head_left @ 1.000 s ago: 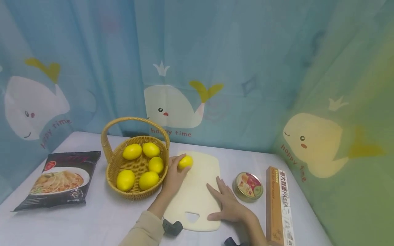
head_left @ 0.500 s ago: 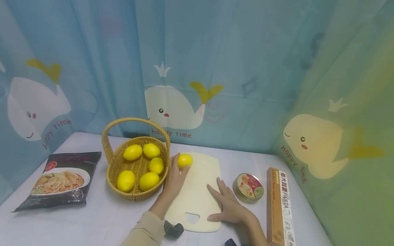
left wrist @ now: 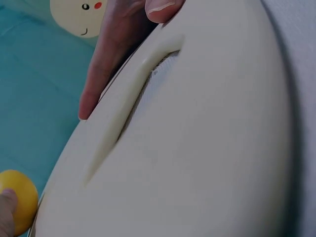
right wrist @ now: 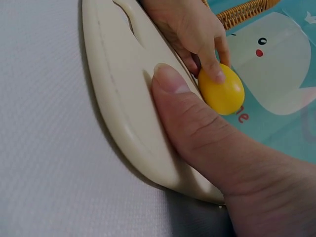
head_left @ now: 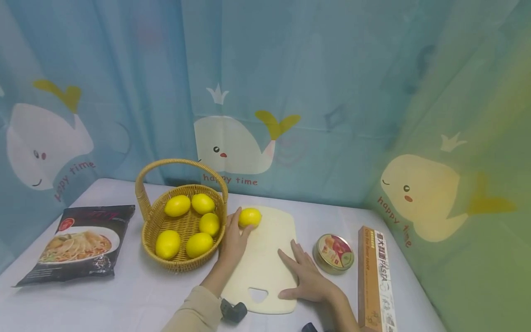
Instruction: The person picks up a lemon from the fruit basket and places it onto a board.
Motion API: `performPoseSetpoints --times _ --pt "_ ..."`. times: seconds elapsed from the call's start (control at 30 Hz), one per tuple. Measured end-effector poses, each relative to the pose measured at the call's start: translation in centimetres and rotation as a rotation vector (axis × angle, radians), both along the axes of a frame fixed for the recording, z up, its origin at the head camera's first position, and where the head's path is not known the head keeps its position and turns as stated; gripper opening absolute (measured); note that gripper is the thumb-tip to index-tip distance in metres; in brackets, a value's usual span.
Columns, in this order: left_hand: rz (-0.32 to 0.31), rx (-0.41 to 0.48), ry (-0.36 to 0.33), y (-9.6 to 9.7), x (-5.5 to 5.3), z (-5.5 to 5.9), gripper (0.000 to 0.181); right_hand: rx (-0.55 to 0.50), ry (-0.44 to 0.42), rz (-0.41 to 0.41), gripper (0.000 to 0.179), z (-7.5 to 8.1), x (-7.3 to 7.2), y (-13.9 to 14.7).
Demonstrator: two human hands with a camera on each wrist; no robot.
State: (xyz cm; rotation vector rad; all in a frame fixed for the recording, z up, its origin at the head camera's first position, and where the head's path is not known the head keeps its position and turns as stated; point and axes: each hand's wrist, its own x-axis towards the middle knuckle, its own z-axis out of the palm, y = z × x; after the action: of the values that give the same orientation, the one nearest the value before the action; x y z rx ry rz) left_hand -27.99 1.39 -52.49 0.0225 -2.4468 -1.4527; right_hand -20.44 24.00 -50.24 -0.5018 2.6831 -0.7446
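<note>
A yellow lemon [head_left: 250, 217] lies near the far left edge of a cream cutting board [head_left: 265, 258]. My left hand [head_left: 233, 240] holds it from the left, the index finger along its far side and the thumb at its near side. The right wrist view shows that thumb pressed on the lemon [right wrist: 223, 91]. My right hand [head_left: 308, 276] rests with spread fingers on the board's right edge. Its thumb [right wrist: 173, 94] lies on the board's top in the right wrist view.
A wicker basket [head_left: 180, 264] with several lemons stands left of the board. A black noodle packet [head_left: 79, 244] lies farther left. On the right are a round tin [head_left: 333, 253] and a long pasta box [head_left: 375, 279]. A patterned curtain [head_left: 332, 92] hangs behind the table.
My left index finger has drawn back left from over the lemon to its side, so more of the lemon shows. My right hand stays on the board.
</note>
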Motion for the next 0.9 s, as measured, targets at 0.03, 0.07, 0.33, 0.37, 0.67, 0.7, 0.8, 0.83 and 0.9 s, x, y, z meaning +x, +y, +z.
performPoseSetpoints --times 0.03,0.07,0.33,0.37,0.67,0.7,0.8,0.83,0.9 --pt "-0.002 -0.004 0.001 -0.02 -0.02 -0.06 0.061 -0.001 0.002 0.001 0.101 -0.04 -0.01 0.00" --pt "-0.002 -0.009 0.000 -0.04 -0.03 -0.13 0.060 0.001 0.003 0.003 0.101 -0.08 -0.01 0.00" --pt "-0.009 -0.012 0.008 -0.05 -0.14 -0.48 0.059 -0.001 0.004 0.011 0.101 -0.24 -0.03 0.05" --pt "-0.010 -0.011 0.007 -0.03 -0.13 -0.49 0.059 0.000 0.003 0.011 0.101 -0.24 -0.01 0.05" --pt "0.006 -0.023 0.026 0.18 0.02 -0.26 0.056 -0.009 -0.009 0.002 0.101 -0.09 0.27 0.02" --pt "0.009 -0.021 0.027 0.18 0.00 -0.21 0.056 -0.008 -0.006 0.005 0.100 -0.08 0.25 0.06" --pt "0.014 -0.010 0.013 0.17 -0.05 0.00 0.056 -0.002 0.005 0.012 0.100 -0.08 0.12 0.17" --pt "0.014 -0.006 0.004 0.15 -0.06 0.10 0.057 -0.002 0.008 0.012 0.100 -0.07 0.07 0.17" --pt "0.013 -0.001 -0.008 0.10 -0.11 0.22 0.058 0.000 0.012 0.016 0.100 -0.04 -0.02 0.14"
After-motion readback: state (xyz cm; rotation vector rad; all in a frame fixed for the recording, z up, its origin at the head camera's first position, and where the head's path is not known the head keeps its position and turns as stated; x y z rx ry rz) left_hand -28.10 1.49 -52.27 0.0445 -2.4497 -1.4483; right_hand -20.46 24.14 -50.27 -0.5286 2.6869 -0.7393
